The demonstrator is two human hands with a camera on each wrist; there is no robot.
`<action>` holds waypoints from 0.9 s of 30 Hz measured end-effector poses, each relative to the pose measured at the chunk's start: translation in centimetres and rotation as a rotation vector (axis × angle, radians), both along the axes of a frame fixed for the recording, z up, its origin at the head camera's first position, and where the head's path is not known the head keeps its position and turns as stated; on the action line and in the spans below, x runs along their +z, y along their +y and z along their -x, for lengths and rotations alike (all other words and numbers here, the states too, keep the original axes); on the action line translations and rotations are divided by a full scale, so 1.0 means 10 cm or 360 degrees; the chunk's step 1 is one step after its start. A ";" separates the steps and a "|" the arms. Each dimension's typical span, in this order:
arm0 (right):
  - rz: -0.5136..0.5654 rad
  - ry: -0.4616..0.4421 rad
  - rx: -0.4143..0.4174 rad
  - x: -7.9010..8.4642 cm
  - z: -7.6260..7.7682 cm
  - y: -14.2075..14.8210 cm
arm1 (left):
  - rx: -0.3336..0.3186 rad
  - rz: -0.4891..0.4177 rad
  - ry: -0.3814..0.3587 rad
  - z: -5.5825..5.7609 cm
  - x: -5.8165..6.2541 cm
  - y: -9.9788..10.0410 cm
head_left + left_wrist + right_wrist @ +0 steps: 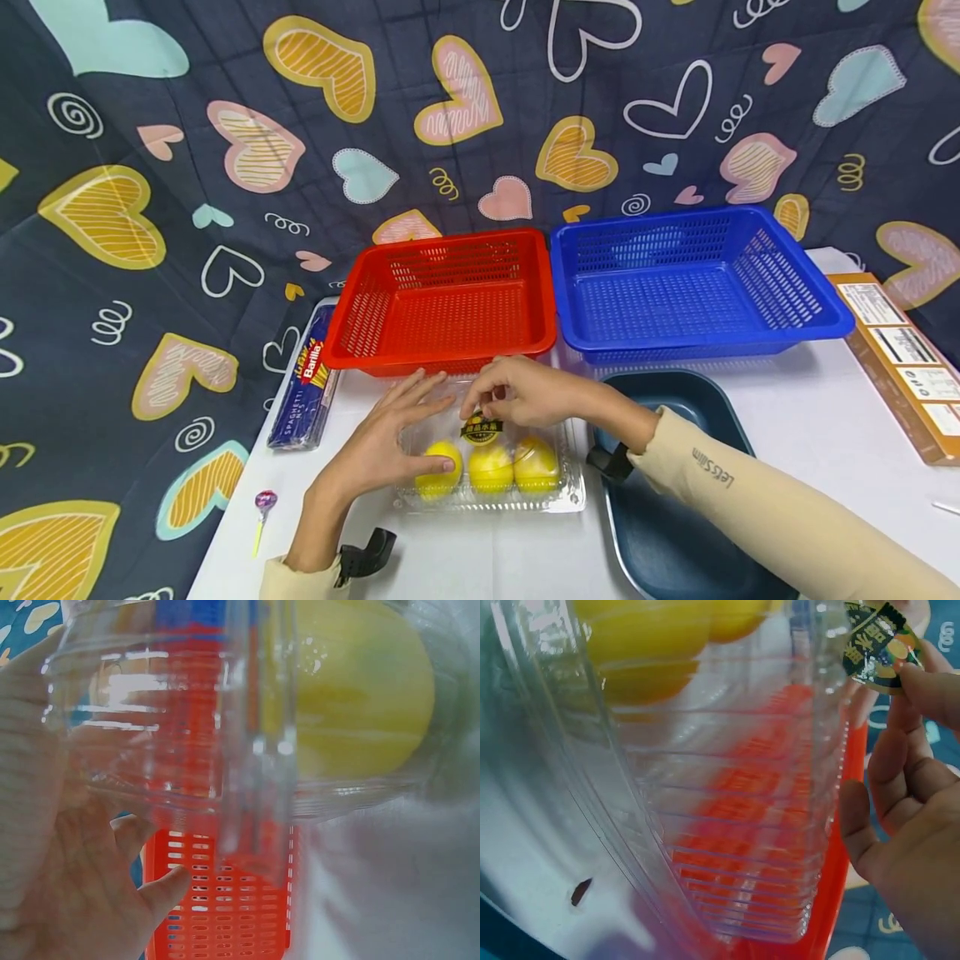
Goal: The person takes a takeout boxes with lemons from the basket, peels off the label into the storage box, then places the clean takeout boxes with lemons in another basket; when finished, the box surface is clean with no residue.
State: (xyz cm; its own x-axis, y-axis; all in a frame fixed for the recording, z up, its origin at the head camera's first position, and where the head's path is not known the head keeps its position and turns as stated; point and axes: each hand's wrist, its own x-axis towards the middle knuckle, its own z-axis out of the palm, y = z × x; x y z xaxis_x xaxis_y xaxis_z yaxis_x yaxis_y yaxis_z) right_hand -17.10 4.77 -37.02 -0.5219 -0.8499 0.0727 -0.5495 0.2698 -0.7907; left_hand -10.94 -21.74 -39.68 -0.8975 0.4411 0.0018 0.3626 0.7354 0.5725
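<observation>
A clear plastic clamshell box [561,500] lies on the white table, its lid over three round yellow fruits [491,472] along the near side. A black and gold round label [481,431] sits on the lid. My right hand [528,388] reaches in from the right, thumb and finger pinching the label's edge; the right wrist view shows the thumb on the label [881,649]. My left hand [390,437] rests on the lid's left part with fingers extended and thumb spread over the left fruit. Through the clear wall, one fruit [360,690] fills the left wrist view's upper right.
Behind the box stand a red basket [457,321] and a blue basket [686,304]. A dark blue tray [675,533] lies partly under my right forearm. Left are a spaghetti pack [300,408] and a lollipop [265,502]; an orange carton [896,367] is far right.
</observation>
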 end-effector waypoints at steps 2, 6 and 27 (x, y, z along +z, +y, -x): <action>0.0012 -0.0031 0.0006 0.02 -0.01 0.02 | -0.0002 0.0001 0.0000 0.00 0.00 0.00; 0.0053 -0.0105 0.0015 0.07 -0.01 0.08 | 0.0000 0.0004 -0.0001 0.00 0.01 0.01; 0.0094 -0.0183 -0.0203 0.18 -0.07 1.01 | -0.0007 0.0040 0.0017 0.00 0.02 0.01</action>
State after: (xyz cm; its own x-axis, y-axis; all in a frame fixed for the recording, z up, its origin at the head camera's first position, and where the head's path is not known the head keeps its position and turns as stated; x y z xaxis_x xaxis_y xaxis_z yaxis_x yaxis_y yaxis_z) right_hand -16.44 14.86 -35.27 -0.6330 -0.7723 0.0541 -0.4189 0.2830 -0.8628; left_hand -10.92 -21.60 -39.47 -0.8956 0.4448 0.0005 0.3718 0.7479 0.5500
